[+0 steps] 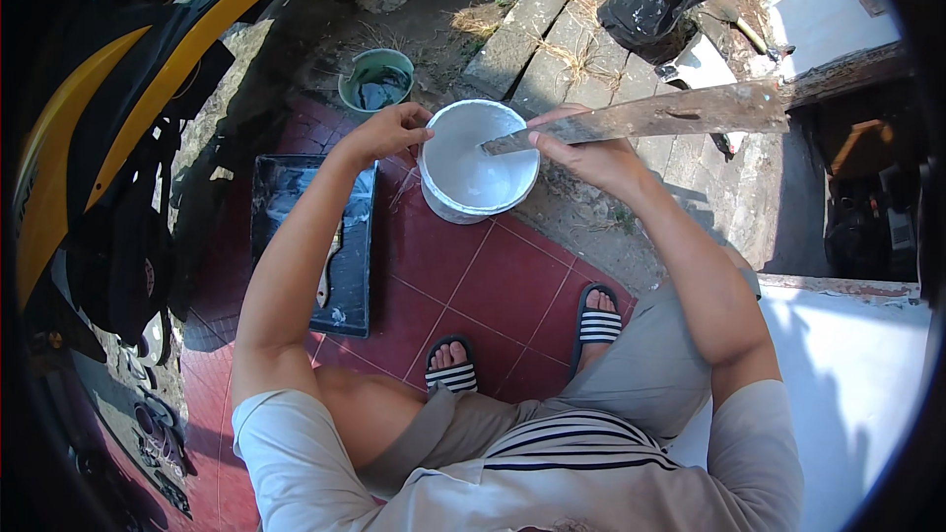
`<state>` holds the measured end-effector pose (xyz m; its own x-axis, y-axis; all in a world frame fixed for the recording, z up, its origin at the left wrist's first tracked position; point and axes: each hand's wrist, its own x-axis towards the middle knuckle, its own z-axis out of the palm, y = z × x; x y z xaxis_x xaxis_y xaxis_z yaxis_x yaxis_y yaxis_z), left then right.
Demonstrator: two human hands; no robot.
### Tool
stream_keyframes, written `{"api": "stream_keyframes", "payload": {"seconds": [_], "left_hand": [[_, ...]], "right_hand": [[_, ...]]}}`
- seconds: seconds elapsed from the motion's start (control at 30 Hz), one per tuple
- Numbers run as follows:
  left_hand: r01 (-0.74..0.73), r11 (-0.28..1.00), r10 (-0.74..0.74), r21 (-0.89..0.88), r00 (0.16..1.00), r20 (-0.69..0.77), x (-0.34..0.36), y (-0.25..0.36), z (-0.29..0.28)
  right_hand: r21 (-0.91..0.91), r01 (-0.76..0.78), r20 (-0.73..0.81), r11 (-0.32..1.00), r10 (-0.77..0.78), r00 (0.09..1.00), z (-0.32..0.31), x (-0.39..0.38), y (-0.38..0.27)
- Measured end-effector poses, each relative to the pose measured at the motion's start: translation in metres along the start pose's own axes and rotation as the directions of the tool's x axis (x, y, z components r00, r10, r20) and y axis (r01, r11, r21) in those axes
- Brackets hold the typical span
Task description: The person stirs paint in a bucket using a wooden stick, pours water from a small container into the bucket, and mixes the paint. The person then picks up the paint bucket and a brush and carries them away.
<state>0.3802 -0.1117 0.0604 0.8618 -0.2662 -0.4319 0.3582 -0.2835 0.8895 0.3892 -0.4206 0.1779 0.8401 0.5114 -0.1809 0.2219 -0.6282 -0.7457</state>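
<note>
A white bucket (465, 187) holds pale white paint and stands at the edge of the red tiles. My left hand (394, 133) grips the bucket's left rim with its fingertips. My right hand (581, 153) is closed on a long weathered wooden stick (680, 113), its tip inside the bucket and its broad end out to the right. Left of the bucket lies a black paint tray (351, 315) smeared with white, with a brush (325, 284) in it, partly hidden by my left forearm.
A green bucket (359, 91) with dark liquid stands behind the tray. A yellow-and-black vehicle (148, 79) and footwear (158, 433) line the left. Concrete slabs (522, 25), a black bag (641, 10) and weeds lie ahead. A white ledge (838, 384) is on my right.
</note>
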Motion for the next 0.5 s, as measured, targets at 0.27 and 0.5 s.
{"api": "stream_keyframes", "payload": {"seconds": [0.27, 0.5], "left_hand": [[-0.031, 1.0, 0.031, 0.0, 0.999, 0.039, 0.001, 0.014, 0.011], [-0.049, 0.999, 0.048, 0.018, 0.997, 0.055, -0.006, 0.028, 0.019]], "right_hand": [[-0.105, 0.102, -0.018, 0.989, -0.105, 0.994, -0.01, -0.013, 0.01], [-0.046, -0.08, -0.047, 0.996, 0.078, 0.996, -0.019, -0.03, 0.036]]}}
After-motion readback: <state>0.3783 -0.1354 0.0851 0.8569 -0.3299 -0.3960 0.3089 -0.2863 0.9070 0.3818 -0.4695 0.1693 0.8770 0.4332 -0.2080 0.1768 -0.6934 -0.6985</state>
